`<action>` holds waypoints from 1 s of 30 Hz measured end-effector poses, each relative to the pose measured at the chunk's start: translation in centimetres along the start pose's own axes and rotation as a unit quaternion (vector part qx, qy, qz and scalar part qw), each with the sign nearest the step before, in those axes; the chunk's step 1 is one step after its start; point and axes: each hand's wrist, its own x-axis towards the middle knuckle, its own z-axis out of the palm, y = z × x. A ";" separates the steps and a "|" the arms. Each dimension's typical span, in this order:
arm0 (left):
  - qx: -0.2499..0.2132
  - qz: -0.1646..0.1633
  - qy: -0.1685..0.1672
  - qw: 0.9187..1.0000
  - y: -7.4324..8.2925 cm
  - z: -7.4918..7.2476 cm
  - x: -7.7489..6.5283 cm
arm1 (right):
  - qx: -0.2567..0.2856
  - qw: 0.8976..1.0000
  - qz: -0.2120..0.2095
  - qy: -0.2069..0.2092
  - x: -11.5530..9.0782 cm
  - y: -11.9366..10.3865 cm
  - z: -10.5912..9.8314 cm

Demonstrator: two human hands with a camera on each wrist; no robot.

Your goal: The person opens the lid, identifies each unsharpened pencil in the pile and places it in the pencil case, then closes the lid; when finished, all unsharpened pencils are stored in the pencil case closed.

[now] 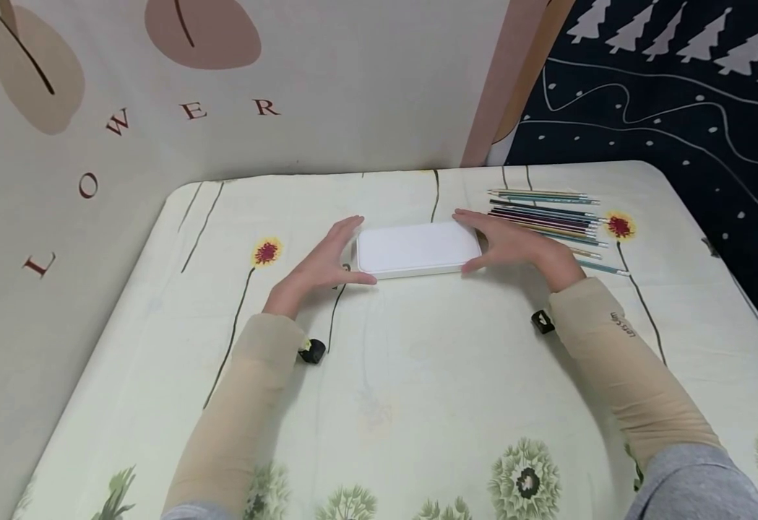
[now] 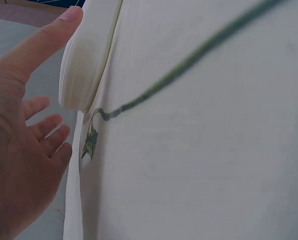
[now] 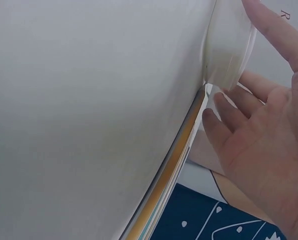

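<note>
Left grip [image 1: 320, 266], right grip [image 1: 515, 242], flat white box [image 1: 418, 249] between

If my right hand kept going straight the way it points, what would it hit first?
Your right hand would probably meet the white box; I can't tell whether they already touch.

left hand [image 1: 319, 266] bracketing flat white box [image 1: 418, 249] at its left end | right hand [image 1: 514, 242] bracketing its right end | pencils [image 1: 561, 224] lying loosely bunched beside right hand | flower-print cloth [image 1: 431, 347] spreading underneath
</note>
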 end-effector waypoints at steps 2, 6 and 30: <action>-0.002 0.002 -0.002 1.000 0.0 0.0 0.0 | 0.004 1.000 0.002 0.000 0.0 -0.1 0.0; -0.010 0.005 -0.002 1.000 0.1 0.1 0.0 | 0.008 1.000 0.008 0.002 0.0 -0.2 0.0; -0.033 -0.020 0.019 0.999 -0.8 0.8 0.5 | -0.052 0.998 -0.021 0.041 0.1 -0.9 0.1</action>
